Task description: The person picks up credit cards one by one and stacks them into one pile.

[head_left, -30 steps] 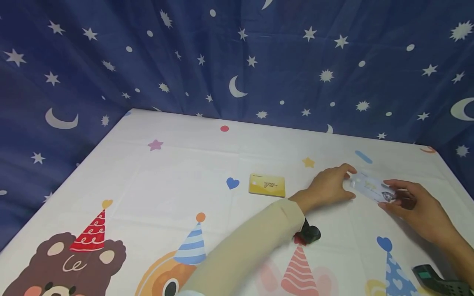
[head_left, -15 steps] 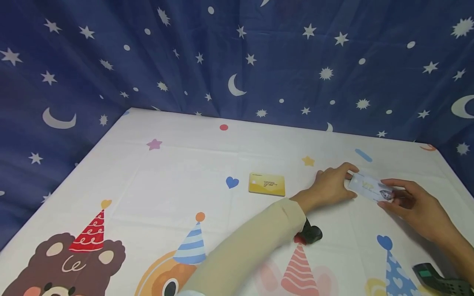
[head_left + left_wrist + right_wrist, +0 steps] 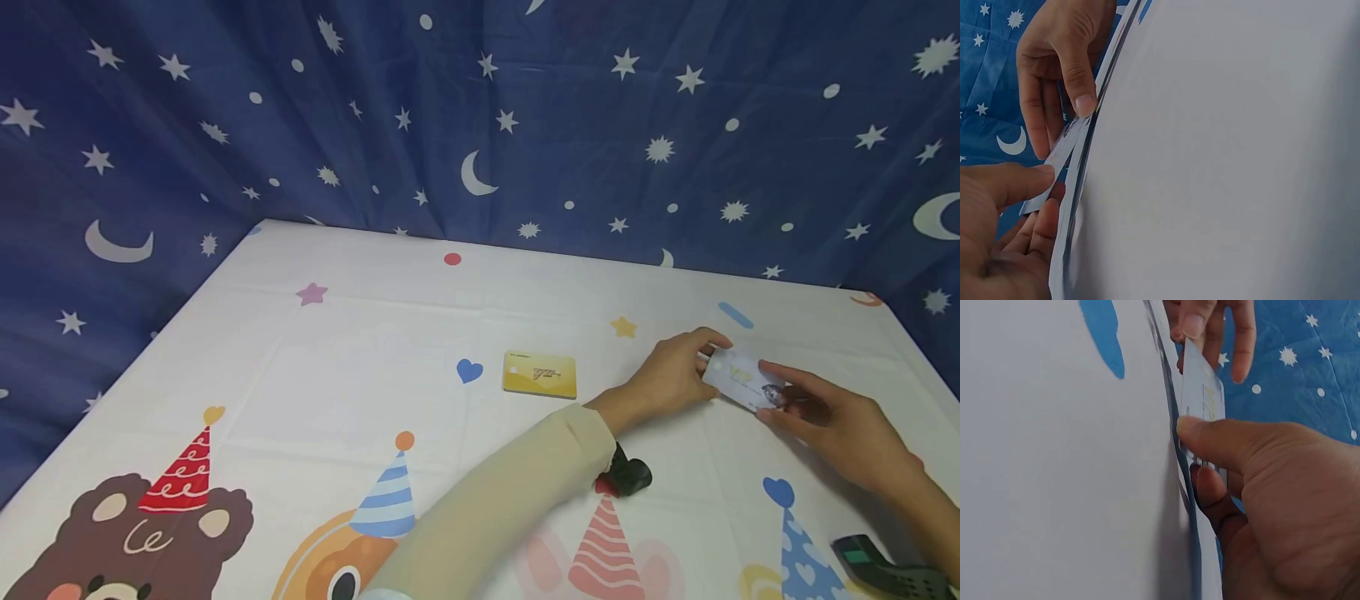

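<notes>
A white card (image 3: 738, 377) with gold lettering and a dark round print is held between both hands above the right side of the table. My left hand (image 3: 673, 377) pinches its left end; in the left wrist view the left thumb (image 3: 1022, 183) lies on top with fingers beneath. My right hand (image 3: 847, 425) grips the right end, its thumb (image 3: 1216, 436) and fingers on either side in the right wrist view. Whether it is one card or several together cannot be told. A gold card stack (image 3: 540, 375) lies flat on the table, left of the left hand.
The table (image 3: 390, 333) has a white cloth printed with cartoon animals, hats and small shapes. A blue star-patterned curtain (image 3: 570, 125) hangs behind it. A black wrist device (image 3: 630, 473) shows under the left sleeve (image 3: 510, 492), and another (image 3: 885, 567) by the right forearm.
My right hand has shifted slightly left together with the white card, bringing the two hands closer. Glare on the card has lessened. The gold card stack stays put.
</notes>
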Motion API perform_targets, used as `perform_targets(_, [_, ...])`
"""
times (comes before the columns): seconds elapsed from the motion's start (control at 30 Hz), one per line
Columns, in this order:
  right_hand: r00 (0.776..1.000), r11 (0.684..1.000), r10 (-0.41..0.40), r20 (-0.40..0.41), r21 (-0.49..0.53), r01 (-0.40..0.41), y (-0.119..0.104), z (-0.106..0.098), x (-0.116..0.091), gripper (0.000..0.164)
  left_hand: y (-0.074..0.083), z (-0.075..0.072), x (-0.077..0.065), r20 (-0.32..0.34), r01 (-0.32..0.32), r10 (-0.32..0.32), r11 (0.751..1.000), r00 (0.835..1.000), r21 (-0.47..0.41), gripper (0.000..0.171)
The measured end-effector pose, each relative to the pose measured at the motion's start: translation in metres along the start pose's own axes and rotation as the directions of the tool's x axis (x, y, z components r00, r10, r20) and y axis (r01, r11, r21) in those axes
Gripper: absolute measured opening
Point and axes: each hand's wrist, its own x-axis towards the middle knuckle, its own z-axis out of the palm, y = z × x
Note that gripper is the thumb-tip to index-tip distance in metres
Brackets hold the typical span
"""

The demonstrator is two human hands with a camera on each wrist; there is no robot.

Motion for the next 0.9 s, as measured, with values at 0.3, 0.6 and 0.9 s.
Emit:
perform_targets(0.3, [0.999, 0.998, -0.054, -0.003, 0.022, 0.054, -0.008, 0.001, 0.001, 0.062, -0.001, -0.005, -0.003, -0.035, -0.027, 0.026, 0.999, 0.999, -0.036, 0.059])
perform_targets(0.6, [0.997, 0.985, -0.081, -0.001, 0.15, 0.08, -0.014, -0.004, 0.0, 0.063, 0.002, -0.02, -0.007, 0.047, -0.094, 0.097, 0.994, 0.994, -0.054, 0.053])
perform_targets(0.9, [0.987, 0.938, -0.128, -0.1, 0.31, 0.154, -0.027, -0.009, 0.002, 0.074, 0.007, -0.043, -0.014, 0.001, -0.136, 0.138, 0.976, 0.99, -0.167, 0.055])
